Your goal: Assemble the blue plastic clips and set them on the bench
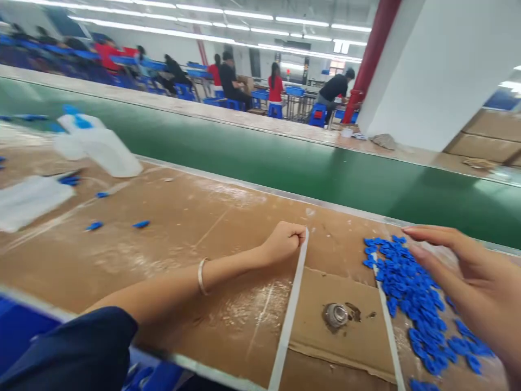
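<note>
My left hand [287, 241] is closed in a fist over the table, near the upper end of a white tape strip [291, 309]. Whatever it may hold is hidden by the fingers. My right hand [474, 279] is at the right edge, thumb and index finger stretched out and apart, above a pile of small blue plastic pieces [411, 293]. No piece shows between those fingers. Between the hands lies a flat cardboard sheet [309, 320], bearing a small round clear glass or metal piece [337, 315] with dark wet-looking stains around it.
Clear plastic bottles [109, 149] with blue tops lie at the left, near a white cloth or bag [32, 201]. Loose blue pieces [141, 224] are scattered there. A green conveyor belt [244, 157] runs behind the table. Several people sit at benches beyond.
</note>
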Available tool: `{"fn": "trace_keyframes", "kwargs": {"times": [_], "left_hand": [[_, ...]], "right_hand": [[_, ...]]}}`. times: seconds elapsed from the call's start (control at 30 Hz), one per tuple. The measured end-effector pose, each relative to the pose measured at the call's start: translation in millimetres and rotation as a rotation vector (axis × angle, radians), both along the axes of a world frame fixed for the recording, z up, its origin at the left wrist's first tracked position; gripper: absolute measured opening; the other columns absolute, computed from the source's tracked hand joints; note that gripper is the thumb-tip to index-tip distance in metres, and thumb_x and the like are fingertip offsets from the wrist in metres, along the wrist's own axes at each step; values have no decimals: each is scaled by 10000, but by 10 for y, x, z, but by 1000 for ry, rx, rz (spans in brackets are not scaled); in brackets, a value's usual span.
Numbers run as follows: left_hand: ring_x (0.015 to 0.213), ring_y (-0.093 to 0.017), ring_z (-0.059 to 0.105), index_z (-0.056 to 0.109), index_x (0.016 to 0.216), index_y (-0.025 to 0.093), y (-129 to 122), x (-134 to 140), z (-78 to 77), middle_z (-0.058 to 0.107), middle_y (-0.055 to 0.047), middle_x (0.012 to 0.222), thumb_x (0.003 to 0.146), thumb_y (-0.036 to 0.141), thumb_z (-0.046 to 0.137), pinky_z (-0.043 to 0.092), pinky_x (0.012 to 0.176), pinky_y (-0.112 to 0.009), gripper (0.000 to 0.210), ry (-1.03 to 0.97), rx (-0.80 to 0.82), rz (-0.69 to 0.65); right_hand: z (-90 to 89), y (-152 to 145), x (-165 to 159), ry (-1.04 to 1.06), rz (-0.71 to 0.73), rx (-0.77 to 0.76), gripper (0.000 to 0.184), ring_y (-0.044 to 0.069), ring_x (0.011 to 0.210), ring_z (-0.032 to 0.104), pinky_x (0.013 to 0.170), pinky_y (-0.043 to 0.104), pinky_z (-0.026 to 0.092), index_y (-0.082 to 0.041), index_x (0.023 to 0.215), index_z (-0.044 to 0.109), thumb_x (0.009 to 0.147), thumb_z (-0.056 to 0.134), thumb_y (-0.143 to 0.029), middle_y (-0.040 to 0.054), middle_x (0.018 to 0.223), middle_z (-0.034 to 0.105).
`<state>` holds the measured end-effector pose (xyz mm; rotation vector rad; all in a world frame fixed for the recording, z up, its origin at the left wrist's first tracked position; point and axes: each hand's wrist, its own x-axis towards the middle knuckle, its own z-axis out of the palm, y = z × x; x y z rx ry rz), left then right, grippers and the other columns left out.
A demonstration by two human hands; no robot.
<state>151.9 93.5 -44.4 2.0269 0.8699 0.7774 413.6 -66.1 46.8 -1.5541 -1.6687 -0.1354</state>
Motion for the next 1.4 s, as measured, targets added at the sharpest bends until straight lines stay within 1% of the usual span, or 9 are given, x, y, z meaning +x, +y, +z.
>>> {"fn": "trace_keyframes", "kwargs": {"times": [0.17,0.27,0.37,0.63,0.8,1.0,1.1,1.23,1.4], "left_hand": [[504,-125,385,371,443,181,100,885,-254,377,30,449,538,108,351,300,544,-237,122,-99,-104,-164],[491,-121,358,368,436,180,111,953,-363,368,31,443,522,144,359,279,541,-247,94,-124,-152,-222],[498,-120,340,366,449,181,124,863,-424,358,32,451,519,171,356,267,545,-251,71,-118,-190,-244],[517,-125,353,376,473,184,119,812,-410,376,22,464,509,228,314,255,551,-254,84,-37,-215,-301],[525,-128,357,388,486,187,126,789,-418,388,19,477,519,239,307,252,552,-262,102,0,-211,-332],[528,-132,363,367,486,200,124,774,-326,399,16,487,528,274,279,267,558,-264,122,76,-194,-344],[533,-136,359,359,492,207,116,759,-255,386,19,486,553,289,275,271,565,-262,132,127,-172,-325],[531,-147,361,359,498,217,147,752,-258,382,21,483,562,336,274,261,557,-264,159,190,-147,-325],[528,-155,366,410,518,223,164,755,-289,392,34,487,595,389,280,266,553,-266,225,299,-57,-265]], "right_hand": [[-804,108,537,-168,-107,38,422,317,1007,654,893,535,525,-218,1105,692,953,536,-580,100,1085,690],[-1378,173,715,-248,-152,25,434,385,1168,576,968,634,453,-274,1261,648,935,571,-550,128,1232,634],[-1658,157,705,-272,-126,-62,476,408,1264,493,1015,657,407,-356,1387,548,934,597,-494,94,1371,543],[-1451,-27,558,-140,-35,-212,448,333,1354,409,1185,606,193,-364,1432,486,992,518,-439,16,1443,477],[-1315,-85,507,1,-99,-96,241,253,1078,637,1147,577,309,-257,1108,687,1005,499,-368,48,1148,675],[-1075,-184,613,189,-334,97,228,256,1011,643,995,482,467,-227,980,726,954,569,-390,68,1040,700],[-1059,-607,666,316,-579,290,294,268,1117,598,1038,475,445,-206,1047,687,937,563,-449,92,1159,654],[-1383,-1750,635,569,-1047,458,471,288,1213,538,1088,496,408,-219,1165,557,875,498,-586,129,1310,542],[-2004,-3396,278,1167,-1347,-220,593,504,1050,582,903,721,439,-187,828,690,489,739,-670,225,1059,639]]}}
